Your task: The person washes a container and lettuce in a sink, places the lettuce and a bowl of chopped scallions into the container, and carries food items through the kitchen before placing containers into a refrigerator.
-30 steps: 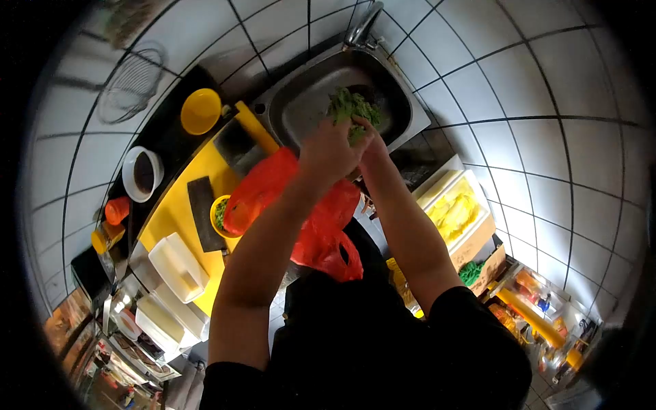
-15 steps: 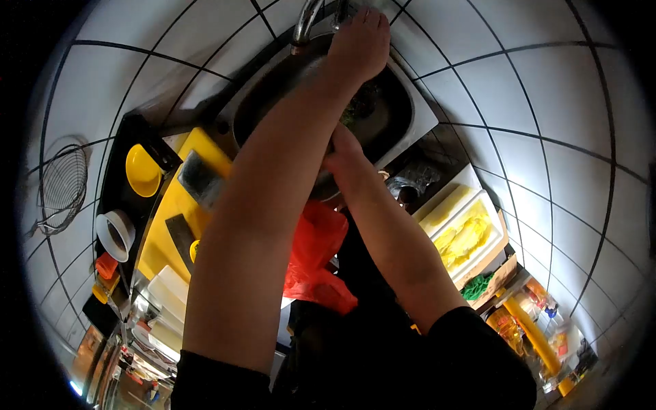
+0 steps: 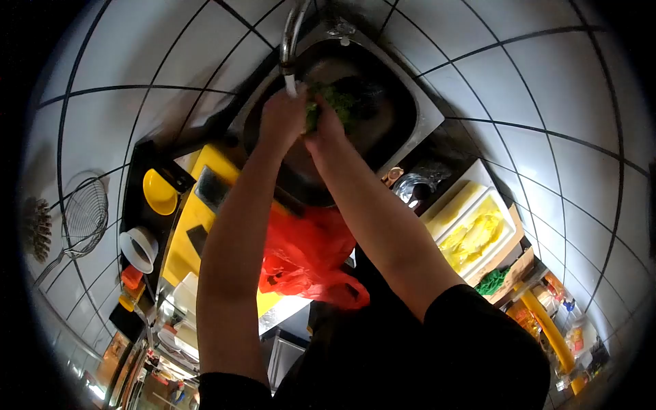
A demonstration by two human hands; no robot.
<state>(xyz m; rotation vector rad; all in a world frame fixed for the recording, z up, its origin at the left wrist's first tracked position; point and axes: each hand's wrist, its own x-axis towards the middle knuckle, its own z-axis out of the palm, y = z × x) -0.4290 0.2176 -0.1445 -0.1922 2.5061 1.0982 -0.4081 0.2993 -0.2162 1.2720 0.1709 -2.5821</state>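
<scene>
Under the running faucet (image 3: 290, 48), my left hand (image 3: 282, 117) is closed around the near end of a bunch of leafy greens (image 3: 336, 101). My right hand (image 3: 326, 126) grips the same bunch from the other side, thumb pointing up. Water falls from the spout right at my left hand. The leaves spread out to the right over the dark basin of the metal sink (image 3: 425, 123). Part of the bunch is hidden by my fingers, and the basin bottom is dim.
A red plastic bag (image 3: 307, 256) hangs below my forearms. To the left lie a yellow cutting board (image 3: 179, 263), a cleaver (image 3: 210, 186), a yellow bowl (image 3: 160, 193) and a white bowl (image 3: 139, 249). A white foam box (image 3: 471, 236) stands at right. Tiled walls enclose the corner.
My left hand has come down from behind the faucet to the greens beside my right hand. Water now runs from the spout. My right hand has moved up and left with the greens.
</scene>
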